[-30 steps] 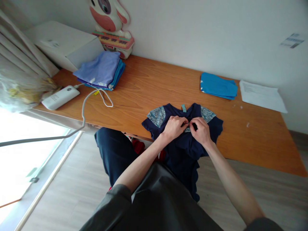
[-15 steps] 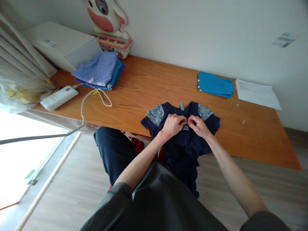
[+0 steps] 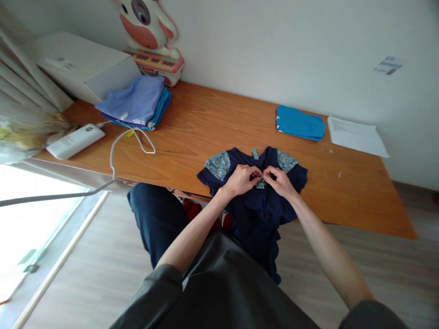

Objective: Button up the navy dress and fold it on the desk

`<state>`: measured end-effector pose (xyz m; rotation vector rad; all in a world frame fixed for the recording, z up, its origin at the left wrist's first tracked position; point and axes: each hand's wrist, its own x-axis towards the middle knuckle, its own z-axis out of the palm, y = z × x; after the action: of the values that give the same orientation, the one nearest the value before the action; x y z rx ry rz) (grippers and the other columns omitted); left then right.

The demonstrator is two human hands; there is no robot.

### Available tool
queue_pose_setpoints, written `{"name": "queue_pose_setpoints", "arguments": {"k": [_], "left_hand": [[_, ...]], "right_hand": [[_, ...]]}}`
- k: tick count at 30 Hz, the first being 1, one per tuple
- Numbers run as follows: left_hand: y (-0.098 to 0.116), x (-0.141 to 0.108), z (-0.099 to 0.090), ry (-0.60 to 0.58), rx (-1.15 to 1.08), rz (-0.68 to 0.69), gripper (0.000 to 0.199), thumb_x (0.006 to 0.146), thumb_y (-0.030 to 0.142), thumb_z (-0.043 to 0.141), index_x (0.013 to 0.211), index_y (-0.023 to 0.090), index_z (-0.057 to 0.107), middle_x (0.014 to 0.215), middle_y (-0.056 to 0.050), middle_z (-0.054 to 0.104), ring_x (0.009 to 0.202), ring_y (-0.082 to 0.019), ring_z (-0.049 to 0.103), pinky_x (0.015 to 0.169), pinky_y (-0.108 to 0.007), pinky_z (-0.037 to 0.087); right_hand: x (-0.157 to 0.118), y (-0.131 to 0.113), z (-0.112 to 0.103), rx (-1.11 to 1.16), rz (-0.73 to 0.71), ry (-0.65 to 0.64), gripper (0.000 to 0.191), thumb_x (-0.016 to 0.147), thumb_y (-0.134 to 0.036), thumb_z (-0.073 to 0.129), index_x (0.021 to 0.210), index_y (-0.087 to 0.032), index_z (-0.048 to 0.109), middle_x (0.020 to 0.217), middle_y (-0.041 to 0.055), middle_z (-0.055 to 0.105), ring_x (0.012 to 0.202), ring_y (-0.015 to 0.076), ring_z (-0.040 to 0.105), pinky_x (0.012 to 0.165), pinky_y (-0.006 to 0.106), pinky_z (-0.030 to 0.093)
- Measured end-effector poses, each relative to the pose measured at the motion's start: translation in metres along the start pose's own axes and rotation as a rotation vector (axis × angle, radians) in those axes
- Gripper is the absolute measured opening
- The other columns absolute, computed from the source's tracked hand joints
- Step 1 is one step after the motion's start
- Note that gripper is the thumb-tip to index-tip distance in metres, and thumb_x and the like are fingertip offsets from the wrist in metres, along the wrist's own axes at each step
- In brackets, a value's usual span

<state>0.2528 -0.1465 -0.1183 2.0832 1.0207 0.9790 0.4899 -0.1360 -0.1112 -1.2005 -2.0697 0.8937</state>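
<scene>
Has the lower part of a navy garment (image 3: 254,210) hanging off the near edge of the worktop (image 3: 343,192), with sleeves spread on the wood. Pinches the front below the neckline with left hand (image 3: 242,179) and right hand (image 3: 280,182), almost meeting. Beyond: folded blue cloth (image 3: 300,123) beside white papers (image 3: 356,136).

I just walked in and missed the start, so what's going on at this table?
A person has both hands on a navy garment. The left hand and right hand pinch close together at its front, below the neckline; the exact detail is too small to tell. The garment lies partly on the wooden table, its lower part hanging over the edge.
</scene>
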Motion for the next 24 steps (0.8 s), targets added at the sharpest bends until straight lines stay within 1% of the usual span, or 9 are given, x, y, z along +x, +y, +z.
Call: {"name": "queue_pose_setpoints", "arguments": {"k": [3,7,11,15,19,21,24], "left_hand": [[0.0025,0.0003,0.0007,-0.001,0.039,-0.031,0.009,0.103,0.025,0.072,0.11,0.023,0.076,0.102,-0.003,0.084,0.1,-0.023,0.079,0.099,-0.038,0.056],[0.0071,0.0011,0.0032,0.002,0.132,-0.086,0.008,0.102,0.024,0.072,0.11,0.023,0.075,0.105,-0.003,0.084,0.103,-0.024,0.077,0.104,-0.042,0.052],[0.0081,0.0006,0.0061,0.006,0.165,-0.095,0.008,0.104,0.024,0.071,0.112,0.024,0.073,0.108,-0.002,0.084,0.107,-0.025,0.075,0.105,-0.043,0.05],[0.0054,-0.0001,0.0065,0.019,0.149,-0.099,0.007,0.107,0.025,0.069,0.113,0.024,0.072,0.109,-0.002,0.083,0.106,-0.024,0.074,0.103,-0.042,0.049],[0.0034,0.0006,0.0045,0.02,0.106,-0.081,0.004,0.106,0.023,0.068,0.11,0.024,0.07,0.106,-0.001,0.081,0.104,-0.023,0.073,0.099,-0.04,0.05],[0.0036,0.001,0.0034,0.015,0.085,-0.068,0.005,0.106,0.021,0.068,0.11,0.025,0.07,0.105,-0.001,0.08,0.104,-0.022,0.073,0.098,-0.038,0.051],[0.005,0.0011,0.0023,0.011,0.069,-0.072,0.012,0.107,0.022,0.067,0.118,0.026,0.069,0.106,-0.001,0.081,0.104,-0.022,0.073,0.097,-0.038,0.051]], "right_hand": [[-0.0001,0.002,0.0009,-0.02,-0.021,0.017,0.022,0.105,-0.036,0.065,0.085,-0.025,0.066,0.085,0.0003,0.067,0.083,0.0218,0.061,0.085,0.038,0.045],[0.0002,0.0047,0.0019,-0.037,-0.064,0.023,0.021,0.105,-0.034,0.065,0.086,-0.025,0.066,0.086,0.0017,0.066,0.084,0.0225,0.061,0.084,0.039,0.046],[0.0002,0.0046,0.0001,-0.023,-0.093,0.006,0.018,0.106,-0.032,0.065,0.089,-0.026,0.067,0.088,0.0022,0.064,0.083,0.0224,0.06,0.08,0.038,0.047],[-0.0004,0.0017,-0.0002,-0.018,-0.092,0.026,0.015,0.107,-0.032,0.066,0.094,-0.026,0.07,0.092,0.0034,0.066,0.086,0.0234,0.063,0.081,0.039,0.048],[-0.0014,-0.0006,0.0049,-0.038,-0.098,0.092,0.013,0.107,-0.03,0.067,0.095,-0.026,0.071,0.096,0.0046,0.07,0.09,0.0247,0.067,0.083,0.04,0.051],[-0.0015,-0.0004,0.0075,-0.052,-0.114,0.13,0.011,0.107,-0.029,0.067,0.096,-0.027,0.071,0.097,0.0049,0.071,0.091,0.0248,0.068,0.083,0.04,0.052],[-0.0009,0.0008,0.0087,-0.056,-0.134,0.149,0.009,0.105,-0.028,0.069,0.097,-0.027,0.071,0.096,0.0041,0.07,0.089,0.0242,0.069,0.083,0.04,0.054]]}}
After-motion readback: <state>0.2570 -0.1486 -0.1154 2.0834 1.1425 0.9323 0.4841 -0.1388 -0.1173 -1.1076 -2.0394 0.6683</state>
